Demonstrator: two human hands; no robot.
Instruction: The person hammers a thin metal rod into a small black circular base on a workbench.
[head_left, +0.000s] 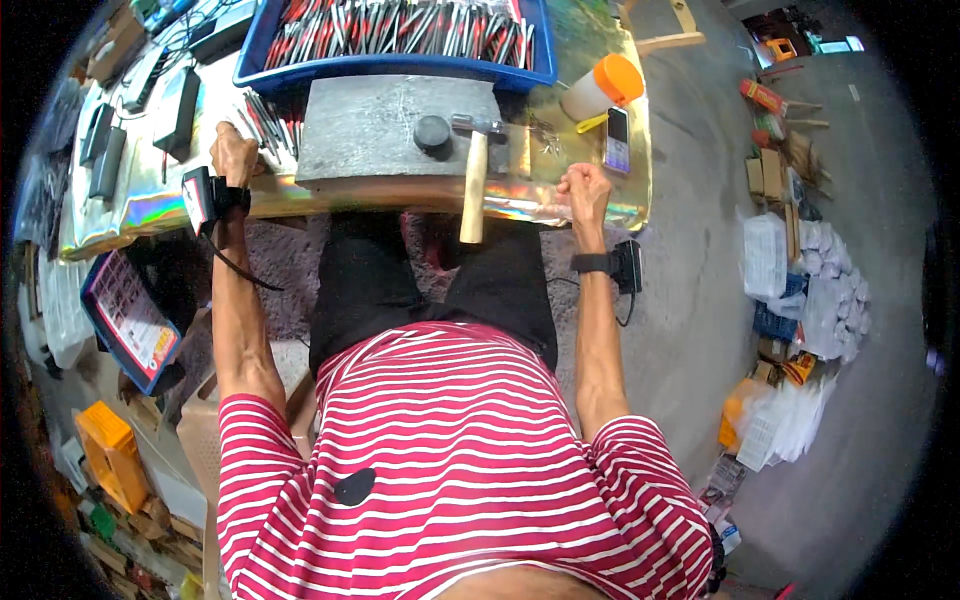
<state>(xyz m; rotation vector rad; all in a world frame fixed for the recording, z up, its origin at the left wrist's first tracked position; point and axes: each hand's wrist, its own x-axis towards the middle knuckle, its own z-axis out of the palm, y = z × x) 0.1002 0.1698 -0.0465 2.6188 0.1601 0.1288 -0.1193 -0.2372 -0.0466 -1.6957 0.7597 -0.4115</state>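
My left hand (pixel 233 155) rests at the table's left part with its fingers curled in. It is beside a loose bunch of slim metal pieces with red and black parts (pixel 275 125); whatever its fingers may hold is hidden. At the right front edge, my right hand (pixel 586 190) is closed with curled fingers, and I cannot make out anything in them. Near it lie small thin metal bits (pixel 545 135). Between my hands, a hammer (pixel 475 190) lies on a grey metal slab (pixel 375 125), its wooden handle jutting toward me. A black round block (pixel 432 134) sits beside its head.
Behind the slab, a blue tray (pixel 400 72) holds many slim red, black and silver pieces. An orange-lidded jar (pixel 605 85) and a phone (pixel 617 140) are at the right. Black boxes (pixel 177 112) stand at the left. Bags and cartons (pixel 800 270) line the floor.
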